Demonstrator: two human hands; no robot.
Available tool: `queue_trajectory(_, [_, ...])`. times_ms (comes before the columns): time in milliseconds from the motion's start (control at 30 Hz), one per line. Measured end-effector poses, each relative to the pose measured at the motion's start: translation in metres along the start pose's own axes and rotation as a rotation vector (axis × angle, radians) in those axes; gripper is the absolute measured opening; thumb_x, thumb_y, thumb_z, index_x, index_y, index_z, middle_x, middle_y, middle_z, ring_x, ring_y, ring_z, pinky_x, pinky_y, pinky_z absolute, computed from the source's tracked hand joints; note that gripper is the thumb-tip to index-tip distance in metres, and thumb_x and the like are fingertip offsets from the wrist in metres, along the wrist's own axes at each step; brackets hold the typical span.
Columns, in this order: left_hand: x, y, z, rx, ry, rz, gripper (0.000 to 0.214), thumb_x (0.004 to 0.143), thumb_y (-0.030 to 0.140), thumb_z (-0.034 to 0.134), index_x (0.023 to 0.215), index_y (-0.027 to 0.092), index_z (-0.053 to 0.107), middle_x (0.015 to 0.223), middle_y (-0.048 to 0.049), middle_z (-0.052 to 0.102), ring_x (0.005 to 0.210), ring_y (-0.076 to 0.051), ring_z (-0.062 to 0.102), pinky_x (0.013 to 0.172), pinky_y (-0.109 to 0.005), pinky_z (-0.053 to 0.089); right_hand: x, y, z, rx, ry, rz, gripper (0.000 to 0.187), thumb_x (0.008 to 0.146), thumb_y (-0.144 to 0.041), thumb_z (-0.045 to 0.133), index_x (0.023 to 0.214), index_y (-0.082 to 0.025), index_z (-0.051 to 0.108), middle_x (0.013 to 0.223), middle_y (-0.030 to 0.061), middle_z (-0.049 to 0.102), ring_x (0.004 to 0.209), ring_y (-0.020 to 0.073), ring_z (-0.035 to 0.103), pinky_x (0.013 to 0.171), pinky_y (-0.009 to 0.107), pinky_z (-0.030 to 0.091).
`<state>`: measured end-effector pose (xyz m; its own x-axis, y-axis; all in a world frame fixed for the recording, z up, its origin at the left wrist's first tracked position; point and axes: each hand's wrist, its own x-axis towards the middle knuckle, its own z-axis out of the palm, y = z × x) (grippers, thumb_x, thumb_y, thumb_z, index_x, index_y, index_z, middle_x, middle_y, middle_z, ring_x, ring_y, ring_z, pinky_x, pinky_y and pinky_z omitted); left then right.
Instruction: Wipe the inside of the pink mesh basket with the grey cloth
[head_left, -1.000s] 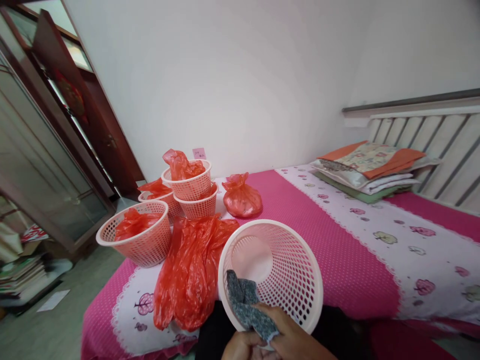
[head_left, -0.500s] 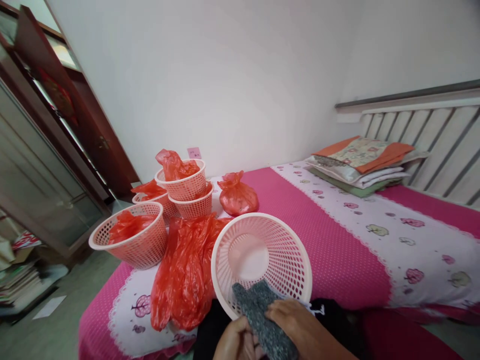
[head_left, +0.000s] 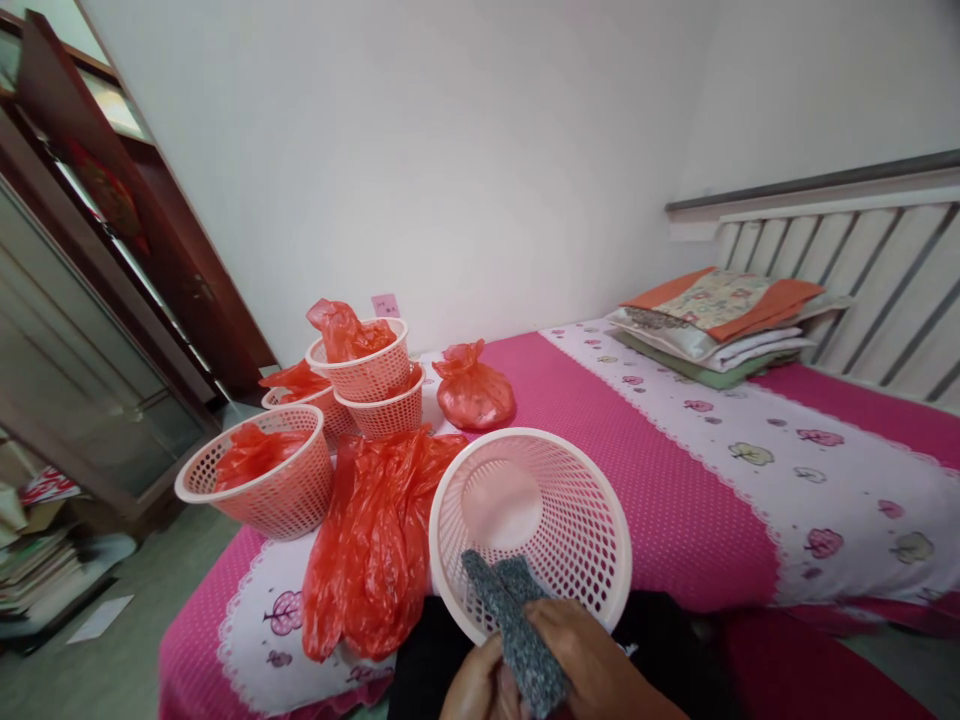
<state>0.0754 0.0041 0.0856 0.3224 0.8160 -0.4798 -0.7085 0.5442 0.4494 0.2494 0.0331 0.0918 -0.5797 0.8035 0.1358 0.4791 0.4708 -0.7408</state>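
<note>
Both my hands have hold of a speckled grey knitted piece, long and folded, whose exact kind I cannot make out. My left hand pinches its lower left edge, fingers closed and partly cut off by the frame. On the other side my right hand is closed over it. The upper end of the knit divides into two lobes over the near rim of a pale pink plastic basket, which is tilted towards me and shows its bare bottom. Left of this basket lies a heap of crumpled red plastic bags.
More pink baskets with red bags in them stand at the left, some stacked. A filled, tied red bag sits near the wall. Folded bedding lies at the far right of the pink bed.
The knitted piece now looks narrower and more folded, with my right hand lower on it. White threads that hung by my right hand are mostly out of sight. The basket appears slightly further right.
</note>
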Motion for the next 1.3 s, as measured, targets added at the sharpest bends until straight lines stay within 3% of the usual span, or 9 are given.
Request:
queue_trajectory(167, [0.003,-0.003,-0.013,0.07,0.001,0.008,0.037,0.081,0.029,0.086,0.108,0.007,0.074,0.107,-0.022,0.082,0.097,-0.032,0.08,0.081,-0.034,0.06,0.001,0.003,-0.02,0.423,0.278,0.307,0.066,0.08,-0.039,0.055,0.142,-0.019,0.067,0.147,0.014,0.066,0.142,0.036,0.056,0.123,0.053,0.04])
queue_trajectory(400, [0.006,-0.01,-0.005,0.007,0.157,0.093,0.035,0.067,0.005,0.088,0.098,0.009,0.072,0.085,-0.0142,0.083,0.062,-0.017,0.073,0.054,-0.021,0.053,0.009,-0.025,-0.055,1.138,0.692,0.568,0.079,0.067,-0.062,0.086,0.13,-0.018,0.071,0.12,0.0137,0.08,0.12,0.0384,0.072,0.106,0.052,0.057])
queue_trajectory(500, [0.003,-0.012,0.001,-0.051,0.147,0.06,0.034,0.065,0.003,0.089,0.094,0.005,0.072,0.093,-0.0191,0.083,0.072,-0.023,0.078,0.064,-0.027,0.06,0.017,-0.024,-0.061,1.138,0.75,0.499,0.076,0.066,-0.056,0.089,0.129,-0.017,0.072,0.121,0.0139,0.08,0.123,0.0392,0.07,0.111,0.055,0.052])
queue_trajectory(600, [0.001,-0.013,0.004,-0.111,0.1,0.026,0.039,0.064,0.003,0.09,0.099,0.003,0.073,0.105,-0.0246,0.082,0.089,-0.033,0.081,0.08,-0.036,0.063,0.038,-0.015,-0.063,0.836,0.769,0.347,0.061,0.073,-0.043,0.08,0.129,-0.019,0.074,0.132,0.0134,0.076,0.132,0.0394,0.064,0.121,0.057,0.042])
queue_trajectory(767, [0.005,-0.017,0.0,-0.144,0.044,0.023,0.053,0.059,0.007,0.093,0.108,0.003,0.073,0.11,-0.0256,0.081,0.1,-0.038,0.08,0.089,-0.041,0.061,0.085,-0.009,-0.043,0.215,0.411,0.021,0.07,0.08,-0.015,0.056,0.151,-0.015,0.058,0.155,0.015,0.059,0.148,0.0288,0.051,0.13,0.05,0.03])
queue_trajectory(900, [0.009,-0.019,-0.006,-0.127,0.017,0.015,0.067,0.056,0.008,0.094,0.118,0.004,0.071,0.107,-0.0232,0.082,0.1,-0.038,0.08,0.089,-0.041,0.06,0.092,-0.013,-0.019,-0.004,-0.032,0.203,0.09,0.07,-0.012,0.072,0.157,-0.01,0.049,0.166,0.0226,0.044,0.155,0.0338,0.041,0.129,0.048,0.03])
queue_trajectory(967, [0.008,-0.02,-0.007,-0.114,0.021,0.006,0.07,0.058,0.008,0.093,0.124,0.005,0.07,0.105,-0.0216,0.083,0.099,-0.037,0.08,0.089,-0.04,0.06,0.083,-0.014,-0.019,-0.053,-0.162,0.221,0.087,0.069,-0.013,0.076,0.153,-0.013,0.054,0.16,0.022,0.052,0.149,0.0361,0.049,0.125,0.048,0.037])
queue_trajectory(1067, [0.007,-0.022,-0.006,-0.114,0.029,0.004,0.072,0.06,0.006,0.091,0.128,0.005,0.067,0.11,-0.0222,0.082,0.102,-0.037,0.08,0.089,-0.04,0.06,0.065,-0.014,-0.036,-0.094,-0.171,0.19,0.06,0.078,-0.016,0.071,0.138,-0.015,0.068,0.136,0.0186,0.071,0.126,0.035,0.068,0.111,0.047,0.05])
queue_trajectory(1300, [0.008,-0.027,-0.002,-0.121,0.047,-0.032,0.063,0.065,0.002,0.086,0.124,0.001,0.066,0.111,-0.0249,0.081,0.097,-0.035,0.08,0.086,-0.039,0.061,0.066,-0.033,-0.075,-0.127,-0.061,0.202,0.043,0.086,-0.021,0.069,0.129,-0.017,0.072,0.13,0.017,0.075,0.122,0.0347,0.071,0.107,0.048,0.052])
